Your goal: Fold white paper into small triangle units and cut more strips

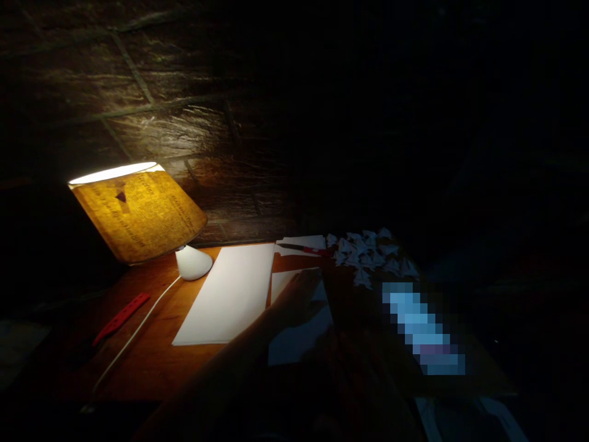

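Observation:
A white sheet of paper [294, 344] lies on the wooden table, half of it in shadow. Across its upper part rests my left hand [299, 293], with the fingers stretched out towards the far edge. My right hand [338, 353] shows only faintly in the dark by the sheet's right edge, and its fingers cannot be made out. Left of the sheet is a larger stack of white paper [230, 294]. Beyond it, a slim tool [299, 248] with a dark and red body lies on smaller white papers [308, 241].
A lit lamp [142, 215] stands at the back left, its white cord [133, 337] running forward. Near the cord lies a long red object [122, 316]. Several folded paper pieces [363, 252] are heaped at the back right. A blurred-out bright rectangle [421, 328] lies right.

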`<state>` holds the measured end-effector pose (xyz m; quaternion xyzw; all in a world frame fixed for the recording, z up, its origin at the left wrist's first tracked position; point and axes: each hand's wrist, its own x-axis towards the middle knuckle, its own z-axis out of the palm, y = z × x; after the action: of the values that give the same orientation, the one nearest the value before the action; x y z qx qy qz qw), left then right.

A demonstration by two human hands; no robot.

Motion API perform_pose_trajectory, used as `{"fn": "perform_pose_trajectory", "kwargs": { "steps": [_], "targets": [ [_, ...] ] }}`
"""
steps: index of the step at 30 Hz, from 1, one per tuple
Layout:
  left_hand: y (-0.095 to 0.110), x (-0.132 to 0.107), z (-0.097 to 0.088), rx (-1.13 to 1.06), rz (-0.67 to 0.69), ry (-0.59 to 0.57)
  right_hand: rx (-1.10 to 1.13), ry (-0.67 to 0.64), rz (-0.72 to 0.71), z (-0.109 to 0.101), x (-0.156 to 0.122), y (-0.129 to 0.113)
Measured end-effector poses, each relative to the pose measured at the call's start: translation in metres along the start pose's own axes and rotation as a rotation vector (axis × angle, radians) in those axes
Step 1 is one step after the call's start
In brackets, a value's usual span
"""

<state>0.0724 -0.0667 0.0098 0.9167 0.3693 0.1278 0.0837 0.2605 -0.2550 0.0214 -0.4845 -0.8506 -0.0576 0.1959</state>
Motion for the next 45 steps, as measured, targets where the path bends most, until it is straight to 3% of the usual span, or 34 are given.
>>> {"fn": "perform_pose_trajectory", "kwargs": {
  "steps": [6,10,18,23,28,31,35,39,43,45],
  "targets": [
    [0.004,0.002,0.000,0.019,-0.027,0.008,-0.005,-0.025,-0.094,0.027,0.005,0.006],
    [0.008,0.003,0.000,0.031,-0.048,-0.002,-0.009,-0.002,-0.032,0.039,0.002,-0.001],
    [0.001,0.006,0.005,-0.018,-0.101,-0.002,0.005,0.191,0.532,0.057,0.023,0.000],
    [-0.001,0.004,0.008,-0.030,-0.108,0.041,0.038,0.006,0.684,0.052,0.047,0.007],
    [-0.002,0.007,0.005,-0.064,-0.140,0.100,0.144,-0.150,0.669,0.054,0.053,0.011],
    [-0.003,0.009,0.000,-0.113,-0.165,0.210,0.102,-0.102,0.676,0.057,0.052,0.009],
    [-0.005,0.007,-0.008,-0.254,-0.097,0.392,0.146,-0.061,0.681,0.057,0.053,0.008],
    [-0.009,0.005,-0.021,-0.412,-0.013,0.597,0.316,0.007,0.717,0.053,0.052,0.015],
    [-0.017,0.003,-0.041,-0.476,-0.047,0.781,0.553,0.122,0.791,0.042,0.058,0.024],
    [-0.021,-0.001,-0.051,-0.429,-0.060,0.875,0.709,0.064,0.793,0.036,0.068,0.030]
  ]
}}
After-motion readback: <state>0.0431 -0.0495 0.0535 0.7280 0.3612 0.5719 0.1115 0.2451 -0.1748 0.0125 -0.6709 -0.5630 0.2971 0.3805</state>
